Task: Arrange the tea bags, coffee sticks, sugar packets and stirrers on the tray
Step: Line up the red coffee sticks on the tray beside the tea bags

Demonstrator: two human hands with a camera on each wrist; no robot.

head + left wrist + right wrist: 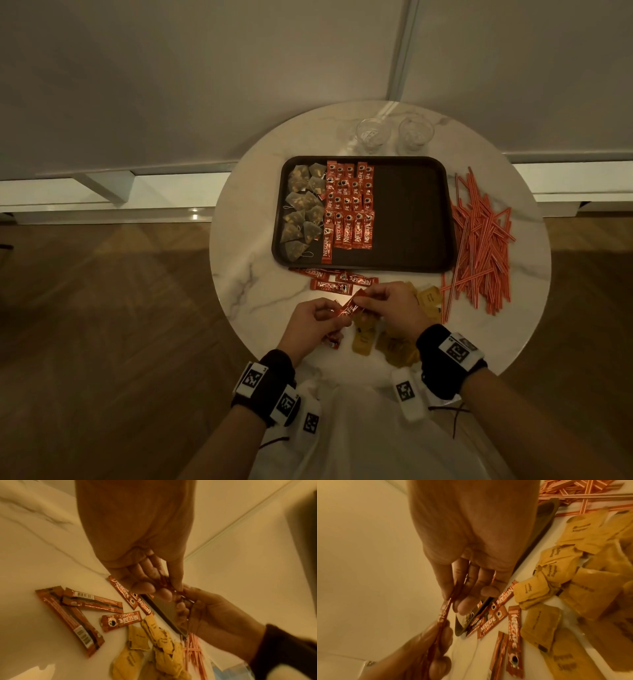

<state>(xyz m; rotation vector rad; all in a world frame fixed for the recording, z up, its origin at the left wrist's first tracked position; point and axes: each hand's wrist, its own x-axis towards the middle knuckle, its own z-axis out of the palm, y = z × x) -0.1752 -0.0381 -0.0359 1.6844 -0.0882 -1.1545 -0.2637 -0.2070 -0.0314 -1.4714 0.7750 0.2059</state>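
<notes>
Your left hand and right hand pinch one red foil coffee stick.
It spans between them, above the table, near the dark rectangular tray.

Hotel-room-like interior: round marble counter, wood floor, white wall panelling, two glasses, hospitality tray upper centre.

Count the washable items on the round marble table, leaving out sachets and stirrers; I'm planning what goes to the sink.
Clear drinking glasses: 2
Dark rectangular tray: 1
Total: 3
</notes>
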